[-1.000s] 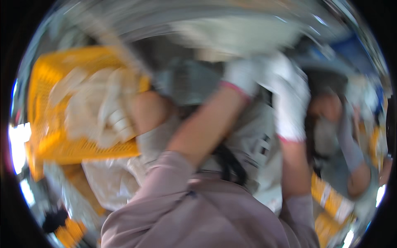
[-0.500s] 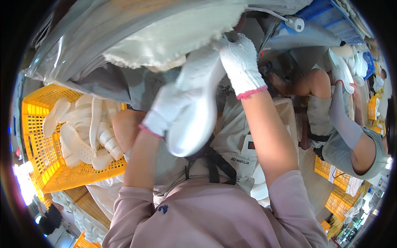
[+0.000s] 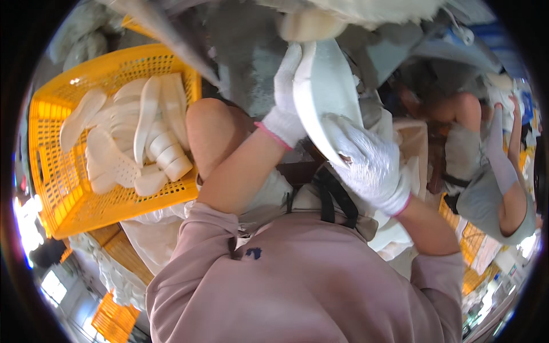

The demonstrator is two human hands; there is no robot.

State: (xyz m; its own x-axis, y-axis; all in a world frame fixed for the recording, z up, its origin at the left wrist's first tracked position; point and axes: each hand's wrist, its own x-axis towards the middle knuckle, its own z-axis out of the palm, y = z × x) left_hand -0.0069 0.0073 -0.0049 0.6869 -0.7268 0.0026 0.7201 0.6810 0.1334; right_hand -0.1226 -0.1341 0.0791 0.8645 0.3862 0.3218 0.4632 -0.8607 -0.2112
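Note:
Between my hands is a white foam shoe sole [image 3: 330,86], tilted, with its curved side edge turned toward me. My left hand [image 3: 286,97], in a white knit glove with a pink cuff, is closed along the left edge near the far end. My right hand [image 3: 372,166], gloved the same way, grips the near end with its fingers wrapped over it; a small dark hole shows at one fingertip. Just beyond the sole's far end is a rounded cream-coloured wheel or roller [image 3: 311,24], partly hidden by a fuzzy white cloth [image 3: 383,8].
To my left stands a yellow plastic crate [image 3: 57,197] holding several white soles [image 3: 106,157]. A grey sheet [image 3: 166,34] hangs at the far left of the work spot. On the right a seated co-worker's bare knee [image 3: 469,111] and raised arm show, with yellow crates [image 3: 472,243] behind.
The sole has turned so its side edge faces me. My right hand has moved from its far end to its near end; my left hand has moved up to the far end.

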